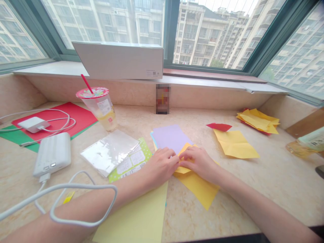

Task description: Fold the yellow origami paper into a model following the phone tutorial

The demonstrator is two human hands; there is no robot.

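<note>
Both hands meet at the middle of the counter over folded yellow paper [183, 170]. My left hand [165, 164] has its fingers curled in at the paper's left side. From the right, my right hand [198, 162] pinches the same paper, thumb and fingers close together. The fingers hide part of the fold. Another stretch of yellow paper [199, 189] reaches out below my right hand; whether it is a separate sheet I cannot tell. A purple sheet [172, 136] lies just beyond the hands. Under my left forearm is a pale yellow sheet [139, 216].
A drink cup [102, 108] with a straw stands back left, near a clear plastic packet [110, 152]. A power bank [53, 153] and looping white cable [83, 187] lie left. Creased yellow paper [236, 145], a red folded piece [219, 127] and a bottle [307, 141] are right.
</note>
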